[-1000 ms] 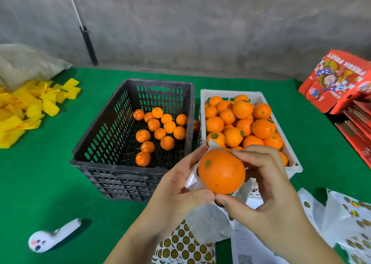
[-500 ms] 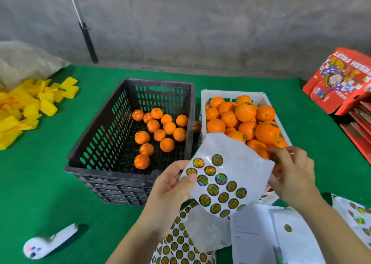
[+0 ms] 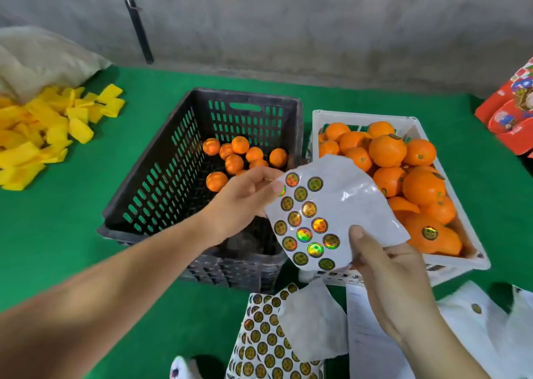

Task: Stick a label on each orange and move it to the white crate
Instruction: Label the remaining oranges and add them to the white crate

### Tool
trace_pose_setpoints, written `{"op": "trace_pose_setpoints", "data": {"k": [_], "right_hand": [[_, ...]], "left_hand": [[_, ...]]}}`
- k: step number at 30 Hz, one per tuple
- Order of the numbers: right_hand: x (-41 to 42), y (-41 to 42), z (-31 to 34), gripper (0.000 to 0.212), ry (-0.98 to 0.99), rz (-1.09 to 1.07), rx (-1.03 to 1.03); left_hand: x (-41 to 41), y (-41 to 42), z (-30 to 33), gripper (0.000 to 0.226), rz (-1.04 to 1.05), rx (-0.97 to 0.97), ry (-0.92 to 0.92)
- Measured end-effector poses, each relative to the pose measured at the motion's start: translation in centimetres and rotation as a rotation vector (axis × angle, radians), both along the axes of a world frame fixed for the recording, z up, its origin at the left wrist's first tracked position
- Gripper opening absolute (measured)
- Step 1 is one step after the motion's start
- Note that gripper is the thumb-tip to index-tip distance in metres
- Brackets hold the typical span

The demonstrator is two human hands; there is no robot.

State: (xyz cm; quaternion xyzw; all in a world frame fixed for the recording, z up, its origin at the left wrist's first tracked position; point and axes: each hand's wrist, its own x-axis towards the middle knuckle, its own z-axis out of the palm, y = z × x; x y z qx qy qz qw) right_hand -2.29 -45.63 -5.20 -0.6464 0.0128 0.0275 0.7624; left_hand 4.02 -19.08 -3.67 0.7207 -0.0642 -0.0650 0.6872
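I hold a white sticker sheet (image 3: pixel 346 202) with several round holographic labels over the gap between the two crates. My left hand (image 3: pixel 245 202) pinches the sheet's upper left edge beside a label. My right hand (image 3: pixel 383 266) grips its lower right part, thumb on top. The black crate (image 3: pixel 144 205) holds several small unlabelled oranges (image 3: pixel 234 164). Larger oranges (image 3: pixel 388 151) fill the white crate (image 3: pixel 363 116); one near orange (image 3: pixel 432 240) shows a label. Neither hand holds an orange.
More sticker sheets (image 3: pixel 268 347) and white papers (image 3: pixel 372 344) lie on the green table near me. Yellow foam pieces (image 3: pixel 43 130) and a pale sack (image 3: pixel 37 58) are at the far left. Red fruit boxes (image 3: pixel 510 113) stand at the right edge.
The orange both hands held a second ago is gone from them. The sticker sheet has been raised, and my right hand has come back from the white crate and gripped its lower edge.
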Motion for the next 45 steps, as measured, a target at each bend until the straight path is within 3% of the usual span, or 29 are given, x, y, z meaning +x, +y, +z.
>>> {"op": "trace_pose_setpoints", "data": {"k": [3, 5, 7, 9, 11, 13, 15, 17, 20, 22, 24, 27, 31, 37, 39, 41, 43, 45], "right_hand": [[0.9, 0.5, 0.2, 0.041, 0.023, -0.063, 0.091], [1.0, 0.7, 0.2, 0.037, 0.058, -0.073, 0.142], [1.0, 1.0, -0.1, 0.035, 0.092, -0.087, 0.174], [1.0, 1.6, -0.2, 0.035, 0.114, -0.092, 0.161], [0.9, 1.9, -0.3, 0.032, 0.124, -0.101, 0.181], [0.9, 2.1, -0.4, 0.03, 0.149, -0.09, 0.219], [0.8, 2.0, -0.3, 0.03, 0.147, -0.098, 0.227], [0.8, 1.9, 0.0, 0.032, 0.152, -0.1, 0.252], [0.6, 1.6, 0.7, 0.036, 0.142, -0.096, 0.264], [0.4, 1.4, 1.1, 0.041, 0.137, -0.095, 0.293], [0.2, 1.1, 1.6, 0.047, 0.137, -0.09, 0.332], [-0.6, 1.3, 2.4, 0.047, 0.139, -0.067, 0.364], [-2.0, 2.4, 2.7, 0.039, 0.103, -0.106, 0.366], [-3.8, 3.4, 3.2, 0.038, 0.114, -0.184, 0.233], [-4.2, 3.2, 3.6, 0.042, 0.114, -0.202, 0.19], [-4.3, 3.0, 3.6, 0.056, 0.122, -0.243, 0.112], [-4.2, 3.1, 3.3, 0.072, 0.1, -0.34, -0.076], [-4.4, 3.2, 3.6, 0.092, -0.106, -0.584, -0.365]], "left_hand": [[3.6, 3.6, -3.2, 0.02, -0.009, 0.38, 0.009], [6.1, 5.8, -6.2, 0.016, -0.233, 0.887, 0.194], [7.8, 7.3, -9.2, 0.053, -0.669, 1.463, 0.457], [8.8, 8.1, -11.6, 0.094, -0.866, 1.821, 0.504], [9.8, 8.2, -12.7, 0.091, -0.868, 1.924, 0.42], [10.7, 7.8, -12.4, 0.073, -0.877, 1.935, 0.308], [11.4, 7.9, -11.9, 0.073, -0.862, 1.909, 0.286], [11.5, 8.2, -10.9, 0.076, -0.76, 1.781, 0.346], [10.8, 8.8, -7.6, 0.053, -0.482, 1.393, 0.379], [9.5, 9.0, -5.1, 0.05, -0.198, 1.041, 0.321], [6.6, 8.3, -1.6, 0.066, 0.019, 0.536, 0.344], [0.1, 6.1, 1.4, 0.076, 0.009, -0.184, 0.326], [-7.4, 1.3, 1.0, 0.082, -0.075, -0.775, 0.189], [-11.5, -2.8, 1.3, 0.065, -0.275, -1.177, 0.265], [-11.9, -3.6, 0.9, 0.069, -0.146, -1.133, 0.331], [-11.7, -4.0, 1.0, 0.091, 0.057, -1.069, 0.343], [-11.7, -4.7, 1.5, 0.104, 0.142, -1.014, 0.311], [-11.9, -5.2, 1.6, 0.106, 0.201, -0.943, 0.293]]}}
